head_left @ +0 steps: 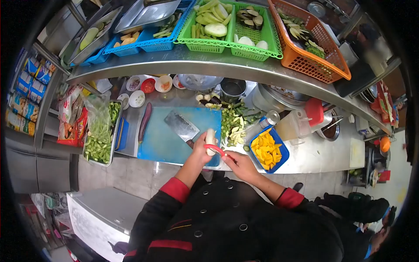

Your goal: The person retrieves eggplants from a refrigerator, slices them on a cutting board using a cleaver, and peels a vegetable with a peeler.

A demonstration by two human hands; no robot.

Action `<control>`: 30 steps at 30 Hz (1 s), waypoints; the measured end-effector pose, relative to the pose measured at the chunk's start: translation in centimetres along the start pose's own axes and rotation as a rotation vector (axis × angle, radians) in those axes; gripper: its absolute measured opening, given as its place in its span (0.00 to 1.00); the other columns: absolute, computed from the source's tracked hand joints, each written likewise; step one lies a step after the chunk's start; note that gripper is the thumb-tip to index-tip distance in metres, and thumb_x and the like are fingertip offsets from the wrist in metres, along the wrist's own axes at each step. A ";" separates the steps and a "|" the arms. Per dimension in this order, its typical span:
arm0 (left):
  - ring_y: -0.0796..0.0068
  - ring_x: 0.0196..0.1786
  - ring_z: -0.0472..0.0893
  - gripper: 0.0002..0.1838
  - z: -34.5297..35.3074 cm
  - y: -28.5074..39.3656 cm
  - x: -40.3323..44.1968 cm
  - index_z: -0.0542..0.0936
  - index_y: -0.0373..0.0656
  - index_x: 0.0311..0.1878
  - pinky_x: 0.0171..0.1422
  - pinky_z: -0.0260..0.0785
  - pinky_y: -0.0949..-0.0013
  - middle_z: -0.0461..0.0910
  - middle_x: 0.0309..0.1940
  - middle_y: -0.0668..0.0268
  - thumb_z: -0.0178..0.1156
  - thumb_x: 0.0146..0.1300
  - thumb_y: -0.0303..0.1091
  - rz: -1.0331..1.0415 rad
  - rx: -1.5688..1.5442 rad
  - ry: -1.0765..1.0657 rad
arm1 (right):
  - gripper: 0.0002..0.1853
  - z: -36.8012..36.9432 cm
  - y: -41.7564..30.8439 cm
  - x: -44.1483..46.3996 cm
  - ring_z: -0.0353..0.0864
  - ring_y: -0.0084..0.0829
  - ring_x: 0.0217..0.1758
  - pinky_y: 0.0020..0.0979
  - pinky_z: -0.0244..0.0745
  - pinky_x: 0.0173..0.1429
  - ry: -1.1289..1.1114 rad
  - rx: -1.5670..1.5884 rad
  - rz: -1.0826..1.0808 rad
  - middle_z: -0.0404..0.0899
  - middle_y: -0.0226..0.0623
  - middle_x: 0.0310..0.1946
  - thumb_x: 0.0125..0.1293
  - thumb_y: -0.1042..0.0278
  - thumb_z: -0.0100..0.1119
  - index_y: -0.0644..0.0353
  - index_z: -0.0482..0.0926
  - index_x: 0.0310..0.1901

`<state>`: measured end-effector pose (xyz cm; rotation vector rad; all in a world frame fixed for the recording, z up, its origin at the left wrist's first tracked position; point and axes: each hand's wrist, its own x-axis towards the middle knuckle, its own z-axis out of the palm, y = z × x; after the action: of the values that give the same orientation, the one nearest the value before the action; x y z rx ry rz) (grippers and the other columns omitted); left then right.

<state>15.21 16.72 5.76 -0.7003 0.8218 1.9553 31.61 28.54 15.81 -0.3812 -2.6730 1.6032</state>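
Observation:
My left hand (199, 147) is closed around a pale, long vegetable (211, 134), held over the near right part of the blue cutting board (152, 131). A red-handled peeler (217, 149) is gripped in my right hand (239, 164), its head against the vegetable's near end. A cleaver (181, 124) lies flat on the board, its handle partly hidden behind my left hand. Along the board's left edge rests a long purple eggplant (144, 122). Chopped green and pale vegetable pieces (233, 124) are heaped right of the board.
A blue basket of yellow pieces (267, 150) stands right of my hands, beside a tin can (271, 118). At left is a tray of cut greens (98, 150). Small bowls line the back. An overhead shelf (187, 65) carries vegetable baskets. Another person (358, 209) is at lower right.

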 end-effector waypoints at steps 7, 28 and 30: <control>0.73 0.28 0.78 0.20 -1.2 -0.9 -2.4 0.77 0.43 0.53 0.27 0.71 0.68 0.80 0.34 0.65 0.47 0.79 0.51 -0.121 0.131 -0.208 | 0.21 1.0 5.9 5.9 0.85 0.45 0.38 0.39 0.77 0.44 0.059 0.073 0.133 0.84 0.48 0.36 0.76 0.48 0.54 0.60 0.82 0.53; 0.70 0.29 0.77 0.21 -1.6 0.5 -2.6 0.76 0.45 0.56 0.28 0.73 0.66 0.78 0.34 0.62 0.43 0.80 0.51 -0.076 -0.015 -0.066 | 0.19 2.1 2.8 4.2 0.83 0.55 0.39 0.46 0.76 0.42 0.018 0.004 -0.054 0.83 0.50 0.35 0.77 0.51 0.51 0.58 0.80 0.52; 0.70 0.30 0.76 0.22 -1.9 -0.4 -3.0 0.76 0.44 0.57 0.28 0.71 0.67 0.78 0.34 0.64 0.42 0.81 0.52 -0.186 -0.004 -0.184 | 0.20 2.9 9.2 8.5 0.85 0.53 0.39 0.45 0.76 0.43 0.065 0.009 0.041 0.84 0.51 0.34 0.75 0.49 0.53 0.59 0.81 0.52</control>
<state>17.20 13.89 6.62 -0.5682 0.6188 1.8219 24.88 31.97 5.38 -0.4824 -2.6263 1.5837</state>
